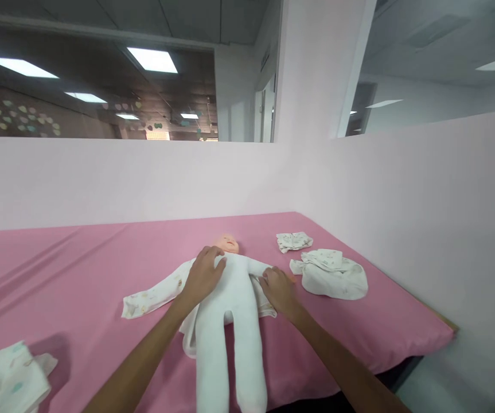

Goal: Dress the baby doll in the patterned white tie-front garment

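A baby doll (225, 298) with a white cloth body lies on its back, its head at the far end and its legs toward me. Spread partly beneath it is a white printed baby garment (155, 295), one sleeve stretching out to the left. My left hand (207, 272) rests on the doll's upper chest near the shoulder, thumb apart from the fingers. At the doll's arm on the right, my right hand (279, 289) is closed around the forearm, and part of the garment shows below it. My hand hides part of that arm.
Everything lies on a pink sheet (101, 269) covering a bed. To the right are a small folded printed cloth (294, 241) and a larger white cloth bundle (335, 275). Another printed cloth (12, 376) sits at the near left. White walls (402, 201) with windows border the bed.
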Demonstrator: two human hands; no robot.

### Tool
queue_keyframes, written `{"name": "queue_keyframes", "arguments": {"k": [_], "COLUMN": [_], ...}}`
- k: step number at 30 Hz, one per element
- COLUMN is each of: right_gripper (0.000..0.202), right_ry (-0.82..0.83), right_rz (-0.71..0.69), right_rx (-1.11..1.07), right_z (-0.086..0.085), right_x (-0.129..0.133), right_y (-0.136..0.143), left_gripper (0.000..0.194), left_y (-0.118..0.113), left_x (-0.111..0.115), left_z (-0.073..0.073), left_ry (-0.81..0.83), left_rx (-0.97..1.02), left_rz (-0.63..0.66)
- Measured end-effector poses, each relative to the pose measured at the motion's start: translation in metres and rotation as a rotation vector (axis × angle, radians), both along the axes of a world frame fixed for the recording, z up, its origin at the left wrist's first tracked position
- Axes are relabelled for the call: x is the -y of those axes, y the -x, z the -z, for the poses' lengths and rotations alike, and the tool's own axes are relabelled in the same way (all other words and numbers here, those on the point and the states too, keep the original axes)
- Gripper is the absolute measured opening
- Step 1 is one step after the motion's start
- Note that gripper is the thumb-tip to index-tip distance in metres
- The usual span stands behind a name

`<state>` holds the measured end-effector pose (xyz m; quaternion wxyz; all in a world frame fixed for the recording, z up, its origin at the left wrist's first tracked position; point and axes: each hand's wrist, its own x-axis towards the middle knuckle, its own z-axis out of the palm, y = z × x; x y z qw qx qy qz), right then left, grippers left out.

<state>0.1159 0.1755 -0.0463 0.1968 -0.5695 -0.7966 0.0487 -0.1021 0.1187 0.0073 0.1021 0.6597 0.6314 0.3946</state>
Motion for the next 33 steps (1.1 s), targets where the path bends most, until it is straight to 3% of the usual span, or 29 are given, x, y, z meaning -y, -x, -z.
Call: {"name": "queue_keyframes", "arguments": {"k": [3,6,9,12,15,20,24,29,33], "right_gripper": [0.022,0.023,0.03,0.032,0.023,0.016,0.015,0.019,0.021], "right_ry": [0.079,0.1,0.092,0.057,0.042,0.088,0.111,0.028,0.001], "right_rz": [0.032,0.061,0.083,0.079,0.038,-0.083,0.044,0.238,0.259], "right_rx": [0.001,-0.033,-0.105,-0.143,-0.108,-0.023,0.022,0.058,0.114], "right_z": [0.017,0.025,0.028,0.033,0.037,0.034,0.014,-0.021,-0.023], "right_x": [0.007,0.016,0.031,0.047,0.055,0.041,0.006,-0.049,-0.071], "right_y": [-0.032,-0.041,-0.041,-0.041,-0.037,-0.039,-0.07,-0.116,-0.114], "left_gripper": [0.021,0.032,0.035,0.032,0.034,0.039,0.042,0.045,0.044], "left_y": [-0.037,-0.072,-0.093,-0.099,-0.093,-0.07,-0.049,-0.034,-0.031], "left_x": [-0.04,-0.076,-0.1,-0.112,-0.114,-0.105,-0.089,-0.06,-0.049], "left_z": [-0.008,-0.005,0.007,0.019,0.02,0.002,-0.012,-0.022,-0.022], "left_ry": [0.044,0.161,0.313,0.394,0.404,0.37,0.349,0.332,0.317], "left_rx": [-0.211,-0.428,-0.622,-0.755,-0.812,-0.797,-0.739,-0.648,-0.59], "left_rz": [0.219,0.382,0.436,0.412,0.386,0.384,0.378,0.355,0.355]}}
